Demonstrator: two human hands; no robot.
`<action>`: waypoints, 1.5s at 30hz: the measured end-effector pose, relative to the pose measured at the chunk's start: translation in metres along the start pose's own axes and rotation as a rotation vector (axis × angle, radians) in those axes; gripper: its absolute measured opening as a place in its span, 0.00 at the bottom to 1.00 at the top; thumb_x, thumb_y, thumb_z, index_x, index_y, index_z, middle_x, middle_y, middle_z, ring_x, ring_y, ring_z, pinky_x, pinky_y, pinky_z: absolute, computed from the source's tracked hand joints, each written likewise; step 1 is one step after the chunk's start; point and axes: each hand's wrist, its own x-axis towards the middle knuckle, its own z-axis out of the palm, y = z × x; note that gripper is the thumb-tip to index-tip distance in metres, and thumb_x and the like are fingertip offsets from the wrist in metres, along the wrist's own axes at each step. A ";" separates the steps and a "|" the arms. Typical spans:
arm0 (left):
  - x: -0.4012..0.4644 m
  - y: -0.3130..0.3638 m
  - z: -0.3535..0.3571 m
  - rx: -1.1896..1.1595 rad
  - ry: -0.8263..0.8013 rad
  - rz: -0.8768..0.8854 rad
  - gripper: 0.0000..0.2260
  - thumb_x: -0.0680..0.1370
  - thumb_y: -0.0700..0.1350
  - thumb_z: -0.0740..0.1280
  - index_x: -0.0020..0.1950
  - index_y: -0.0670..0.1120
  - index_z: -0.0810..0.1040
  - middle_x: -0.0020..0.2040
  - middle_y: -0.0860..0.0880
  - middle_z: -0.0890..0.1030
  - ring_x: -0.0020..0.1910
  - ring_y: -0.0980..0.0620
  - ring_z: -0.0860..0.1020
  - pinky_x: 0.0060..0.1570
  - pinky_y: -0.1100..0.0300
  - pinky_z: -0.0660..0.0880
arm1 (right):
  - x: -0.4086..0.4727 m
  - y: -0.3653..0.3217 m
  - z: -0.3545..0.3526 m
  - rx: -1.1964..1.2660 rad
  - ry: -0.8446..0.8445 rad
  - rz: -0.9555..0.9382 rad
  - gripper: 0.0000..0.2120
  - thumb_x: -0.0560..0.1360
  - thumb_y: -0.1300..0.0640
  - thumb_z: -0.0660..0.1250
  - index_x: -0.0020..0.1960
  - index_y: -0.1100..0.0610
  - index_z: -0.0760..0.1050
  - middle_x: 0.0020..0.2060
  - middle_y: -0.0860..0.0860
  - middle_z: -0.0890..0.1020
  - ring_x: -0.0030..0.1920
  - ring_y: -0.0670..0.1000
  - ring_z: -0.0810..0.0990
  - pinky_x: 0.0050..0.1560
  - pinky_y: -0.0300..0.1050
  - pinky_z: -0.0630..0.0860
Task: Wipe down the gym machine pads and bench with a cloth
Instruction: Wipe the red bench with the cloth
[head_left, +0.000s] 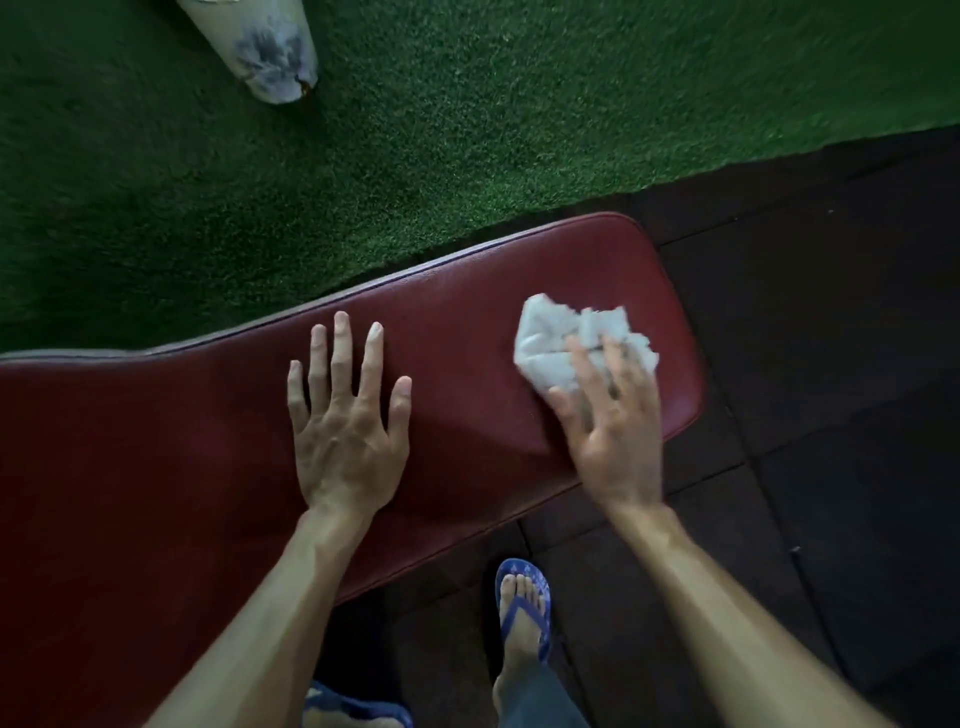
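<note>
Left hand lies flat on the dark red padded bench, palm down, fingers straight and spread apart, holding nothing. Right hand is placed on a crumpled white cloth, fingers extended over it and pressing it to the pad; the hand is blurred, and whether the thumb curls round the cloth cannot be told. The cloth sits beyond the right hand's fingertips and partly under them, to the right of the left hand, near the rounded end of the bench. The two hands are well apart, both on the same pad.

Beyond the left hand's fingers, past the far edge of the bench, lies green artificial turf. A pale, stained post base stands on the turf, well beyond the left hand. To the right of the right hand and below it is dark tiled flooring. Below the right forearm, a foot in a blue flip-flop stands on the tiles, just beside the near edge of the bench.
</note>
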 end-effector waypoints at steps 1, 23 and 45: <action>0.000 0.000 0.000 0.024 -0.009 -0.001 0.27 0.83 0.58 0.49 0.80 0.51 0.56 0.82 0.48 0.52 0.81 0.47 0.50 0.79 0.44 0.50 | 0.013 0.011 -0.001 0.011 0.014 0.079 0.28 0.82 0.36 0.50 0.76 0.49 0.67 0.76 0.57 0.67 0.77 0.61 0.62 0.74 0.64 0.63; 0.002 0.000 0.001 0.076 -0.060 -0.011 0.29 0.81 0.61 0.48 0.81 0.51 0.53 0.82 0.47 0.49 0.81 0.45 0.50 0.78 0.43 0.49 | 0.086 -0.013 0.017 0.053 0.060 0.306 0.31 0.79 0.35 0.58 0.78 0.48 0.63 0.76 0.61 0.65 0.77 0.64 0.59 0.76 0.62 0.59; 0.001 0.001 0.002 0.099 -0.079 -0.020 0.29 0.81 0.61 0.48 0.81 0.51 0.52 0.82 0.47 0.50 0.81 0.45 0.50 0.78 0.43 0.50 | 0.014 -0.034 0.013 -0.058 -0.138 -0.169 0.38 0.77 0.32 0.62 0.79 0.51 0.60 0.80 0.59 0.57 0.81 0.62 0.51 0.79 0.62 0.53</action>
